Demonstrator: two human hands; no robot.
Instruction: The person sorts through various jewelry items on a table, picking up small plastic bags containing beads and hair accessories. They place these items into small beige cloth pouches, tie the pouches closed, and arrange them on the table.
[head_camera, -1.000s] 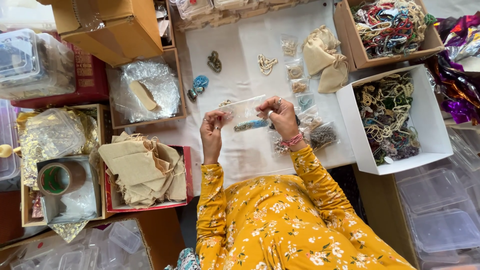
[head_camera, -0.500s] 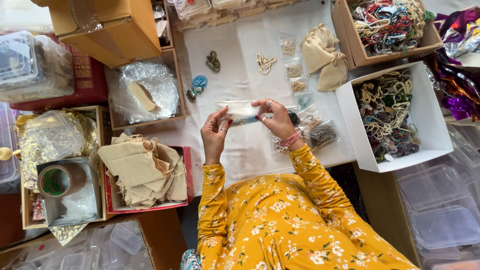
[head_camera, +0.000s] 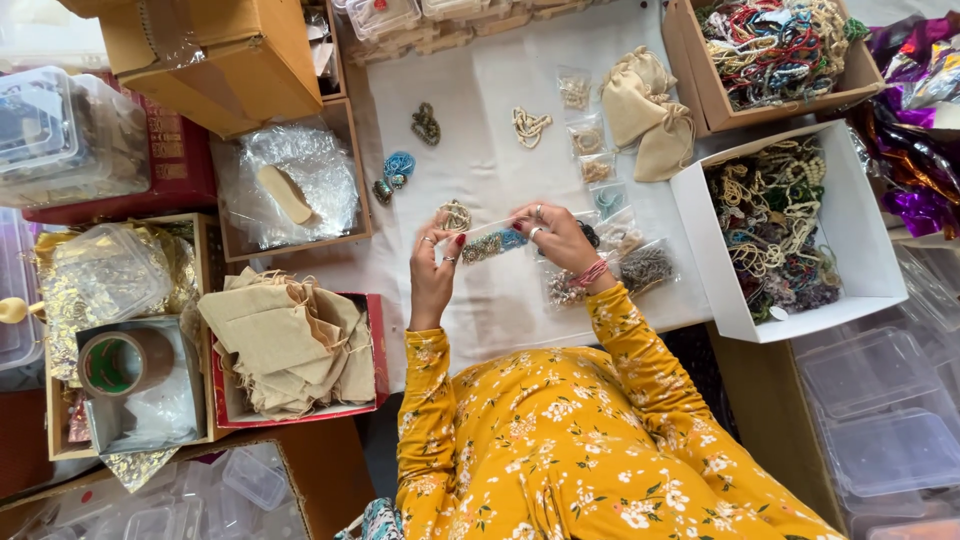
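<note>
Both my hands hold a small clear plastic bag (head_camera: 493, 242) with a blue and gold beaded piece inside, above the white cloth (head_camera: 480, 90). My left hand (head_camera: 434, 268) pinches its left end, and my right hand (head_camera: 560, 236), with a pink bangle at the wrist, pinches its right end. A coiled gold piece (head_camera: 455, 214) lies just beyond my left hand. More filled small bags (head_camera: 640, 265) lie beside my right wrist.
A column of small bags (head_camera: 588, 140) and a beige cloth pouch (head_camera: 645, 110) lie ahead. A white box of bead necklaces (head_camera: 850, 225) stands right, a red box of beige pouches (head_camera: 378, 345) and a tape roll (head_camera: 115, 362) left. Clear plastic tubs (head_camera: 880, 420) sit lower right.
My hands have shifted along the bag's edge and turned it; it now lies stretched sideways between my fingertips, a little lower than half a second ago.
</note>
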